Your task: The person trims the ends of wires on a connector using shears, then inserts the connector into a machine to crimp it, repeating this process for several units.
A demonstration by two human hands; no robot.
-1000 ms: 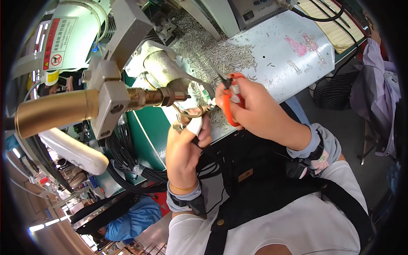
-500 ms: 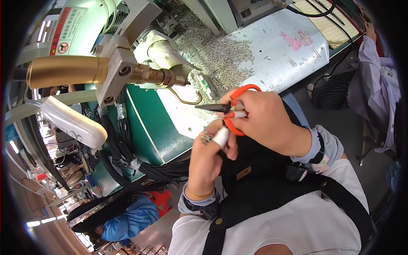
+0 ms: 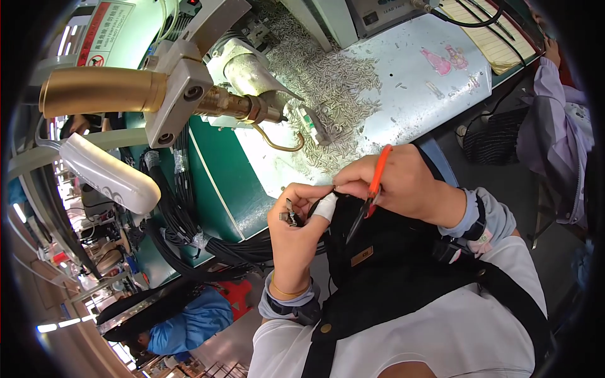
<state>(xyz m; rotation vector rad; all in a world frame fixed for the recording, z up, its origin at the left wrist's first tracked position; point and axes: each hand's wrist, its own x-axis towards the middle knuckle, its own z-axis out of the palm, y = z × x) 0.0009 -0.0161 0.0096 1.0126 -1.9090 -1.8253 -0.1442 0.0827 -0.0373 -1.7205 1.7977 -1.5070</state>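
Over my black apron, the fingertips of both my hands meet in a pinch. My left hand (image 3: 296, 220) is closed, its thumb wrapped in white tape. A small dark metal part (image 3: 291, 215), whose exact kind I cannot make out, sticks out of that hand's curled fingers. My right hand (image 3: 400, 183) is closed too and keeps hold of scissors (image 3: 377, 173) with orange loop handles, the dark pointed blades hanging down toward me. Something tiny and dark is pinched where the fingertips meet, too small to name.
Ahead stands a soldering station with a brass-coloured iron (image 3: 101, 91) and a bent brass tube. Many small metal pins (image 3: 340, 75) litter the white work surface. Black cable bundles (image 3: 179, 208) lie at the left; a notebook (image 3: 485, 38) is at the far right. Other people sit at both sides.
My right hand has turned the scissors from pointing left to pointing down toward me, its fingertips now meeting my left hand's. My left hand has shifted slightly left.
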